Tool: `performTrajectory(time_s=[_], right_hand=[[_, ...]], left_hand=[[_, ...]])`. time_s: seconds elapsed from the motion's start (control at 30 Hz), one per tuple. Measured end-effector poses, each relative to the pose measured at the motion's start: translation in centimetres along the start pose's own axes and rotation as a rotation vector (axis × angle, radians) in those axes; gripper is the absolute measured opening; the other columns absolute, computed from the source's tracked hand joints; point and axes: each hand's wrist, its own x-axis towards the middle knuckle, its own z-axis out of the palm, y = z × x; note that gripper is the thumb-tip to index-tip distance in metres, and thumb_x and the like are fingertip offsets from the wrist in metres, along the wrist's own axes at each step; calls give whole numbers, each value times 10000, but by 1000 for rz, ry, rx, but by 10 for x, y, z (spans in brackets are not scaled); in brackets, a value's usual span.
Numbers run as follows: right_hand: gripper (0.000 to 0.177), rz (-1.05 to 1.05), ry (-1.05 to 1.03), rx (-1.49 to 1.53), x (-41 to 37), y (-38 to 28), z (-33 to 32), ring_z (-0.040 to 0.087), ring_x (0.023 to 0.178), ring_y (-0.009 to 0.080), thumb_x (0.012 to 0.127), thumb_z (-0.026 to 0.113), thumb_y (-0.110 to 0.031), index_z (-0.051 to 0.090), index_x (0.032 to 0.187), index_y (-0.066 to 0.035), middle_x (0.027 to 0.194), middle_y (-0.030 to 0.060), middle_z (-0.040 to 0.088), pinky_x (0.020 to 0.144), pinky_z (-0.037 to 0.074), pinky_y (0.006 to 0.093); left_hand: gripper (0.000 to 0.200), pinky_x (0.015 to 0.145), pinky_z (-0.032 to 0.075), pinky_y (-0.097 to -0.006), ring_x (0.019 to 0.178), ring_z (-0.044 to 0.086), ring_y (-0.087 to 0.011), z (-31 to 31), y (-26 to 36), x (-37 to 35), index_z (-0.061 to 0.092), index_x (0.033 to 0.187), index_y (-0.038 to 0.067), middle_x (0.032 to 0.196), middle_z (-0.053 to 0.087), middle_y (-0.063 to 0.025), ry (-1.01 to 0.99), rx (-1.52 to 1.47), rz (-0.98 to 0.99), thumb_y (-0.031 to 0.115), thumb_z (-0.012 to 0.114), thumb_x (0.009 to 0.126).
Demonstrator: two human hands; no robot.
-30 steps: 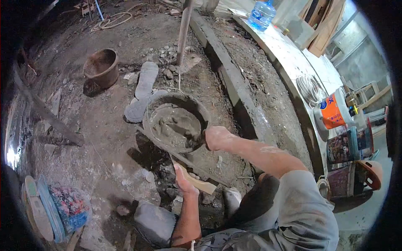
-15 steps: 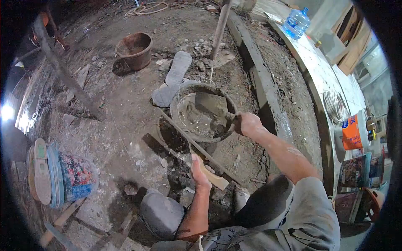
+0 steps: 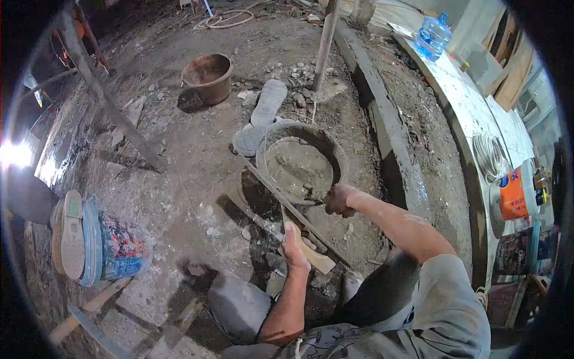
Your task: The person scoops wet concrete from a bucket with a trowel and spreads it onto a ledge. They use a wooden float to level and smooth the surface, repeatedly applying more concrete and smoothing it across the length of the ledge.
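In the head view, my right hand (image 3: 342, 200) is closed around the handle of a trowel (image 3: 315, 202) at the near rim of a round bucket (image 3: 338, 149). Most of the blade is hidden, low at the bucket's near side. Wet grey mortar (image 3: 297, 164) lies in the bucket. My left hand (image 3: 294, 246) grips the pale wooden handle of a plastering float (image 3: 320, 261). Its long board is seen nearly edge-on, tilted beside the bucket's near left side. Some fingers of the left hand are hidden behind the handle.
A brown tub (image 3: 208, 81) stands farther off, near grey slippers (image 3: 269, 103). A post (image 3: 326, 45) rises behind the bucket, and a low concrete kerb (image 3: 382, 119) runs along the right. A paint bucket (image 3: 125, 245) lies at left. A water jug (image 3: 433, 39) stands on the white ledge.
My right hand has drawn the trowel toward me and down, and its blade has gone from plain view over the mortar to mostly hidden. The whole view has shifted slightly; the left hand keeps its hold.
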Motion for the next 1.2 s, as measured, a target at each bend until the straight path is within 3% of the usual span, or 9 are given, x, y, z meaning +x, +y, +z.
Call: performTrajectory(time_s=[0.33,0.4,0.6,0.83,0.9,1.03,1.07,1.13,1.2], right_hand=[[159,-211,-152,103,42,16,4,573,577,163,783,638,-142,650,926,-74,721,68,599,473,473,326],[172,-112,-163,286,37,10,9,600,616,171,802,609,-158,658,955,-96,747,76,616,508,499,345],[133,-65,-116,512,10,3,1,600,609,181,828,554,-106,638,903,-36,720,86,602,506,504,353],[223,-88,-37,300,2,23,-16,609,594,217,757,640,-179,676,912,-22,725,101,627,546,496,372],[208,-87,-9,256,-7,25,-21,614,596,220,749,650,-178,684,897,-37,728,100,640,560,499,367],[175,-437,112,7,12,47,-19,623,599,214,726,680,-177,701,866,-75,738,85,672,603,504,344],[198,-118,53,123,-4,30,-28,641,650,187,704,703,-175,703,887,-97,755,68,682,640,511,341],[212,-328,82,-177,-8,38,-28,646,655,184,702,709,-172,699,897,-88,748,73,679,646,513,342],[207,-231,93,309,0,48,-23,636,593,196,714,699,-165,683,868,-28,709,80,656,572,510,355]], left_hand=[[539,456,451,-305,507,513,-161,4,3,-1,537,1066,60,752,539,-52,-21,-14,30,557,525,859],[672,717,467,-337,902,539,-200,7,9,-7,414,1326,86,1129,529,-53,-7,96,-60,588,450,880],[719,974,355,-358,1181,421,-222,3,14,-2,302,1404,55,1351,409,-95,-53,113,-141,570,397,910],[690,919,406,-370,1085,483,-232,14,7,-11,348,1372,66,1282,455,-83,-100,117,-7,572,406,906],[649,477,440,-299,610,505,-158,12,-3,-2,454,1230,99,904,507,-39,-90,99,44,621,477,844],[611,494,456,-317,640,525,-170,20,-15,-1,463,1201,86,909,518,-44,-67,7,130,584,506,849],[557,482,466,-322,616,548,-179,-1,-28,13,486,1153,83,878,527,-47,-59,39,-14,552,525,855],[515,457,462,-318,554,546,-181,12,-15,0,505,1115,89,835,526,-42,-133,61,3,537,530,861],[549,452,446,-280,555,520,-140,24,-10,-8,494,1155,107,865,531,-22,-105,82,14,568,507,857]])
